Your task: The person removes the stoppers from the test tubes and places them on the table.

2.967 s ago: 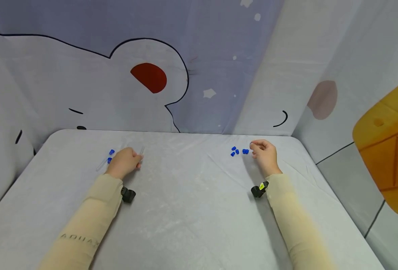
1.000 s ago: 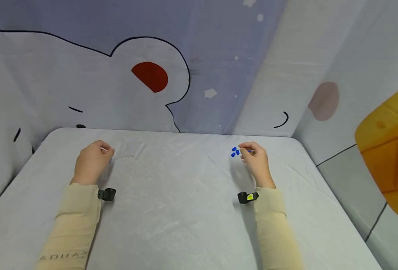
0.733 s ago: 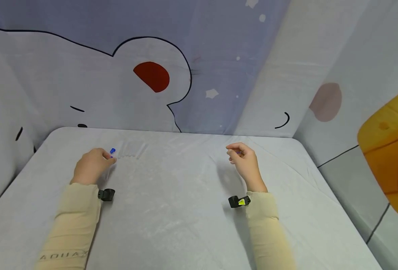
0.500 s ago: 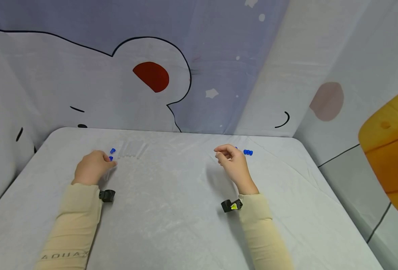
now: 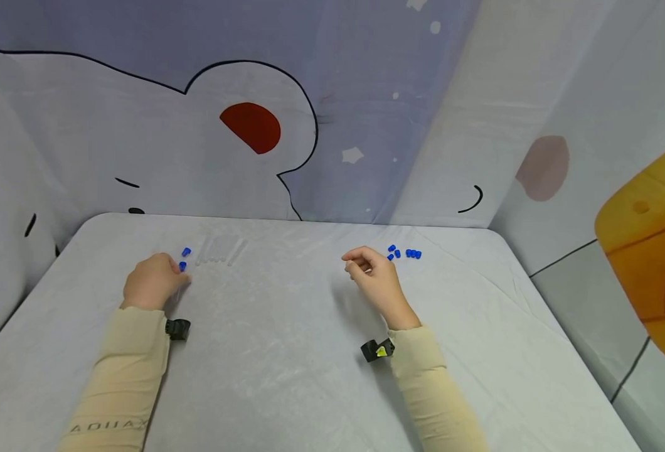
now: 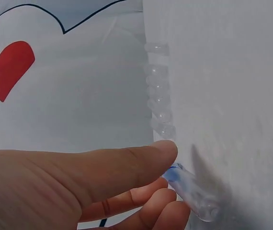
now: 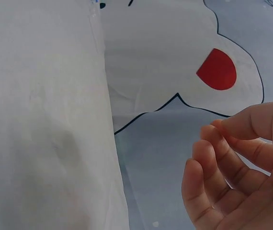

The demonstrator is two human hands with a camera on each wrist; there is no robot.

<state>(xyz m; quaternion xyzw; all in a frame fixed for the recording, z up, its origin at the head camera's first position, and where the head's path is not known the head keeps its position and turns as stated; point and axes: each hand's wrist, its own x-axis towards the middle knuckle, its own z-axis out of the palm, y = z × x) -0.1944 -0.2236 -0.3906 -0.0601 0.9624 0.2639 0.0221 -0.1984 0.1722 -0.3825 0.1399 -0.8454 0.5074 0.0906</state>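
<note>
In the head view, two clear plastic tubes with blue caps lie at the left, the farther blue cap (image 5: 186, 252) and the nearer blue cap (image 5: 182, 266) showing. My left hand (image 5: 152, 280) pinches the nearer capped tube (image 6: 191, 194); in the left wrist view its thumb covers part of the cap end. Beyond the fingers lie several clear tubes (image 6: 158, 89) side by side. My right hand (image 5: 377, 281) is raised over the table, left of several loose blue caps (image 5: 414, 253). Its fingers are loosely bent, and the right wrist view shows nothing between them.
A white cloth covers the table (image 5: 287, 351). Printed fabric walls (image 5: 355, 94) stand along its back edge and right side. Each wrist carries a small black camera (image 5: 178, 329).
My left hand has gone from the clear tubes leftward to the capped ones, leaving a clear tube lying in the row. My right hand has moved left, away from the loose caps, uncovering them.
</note>
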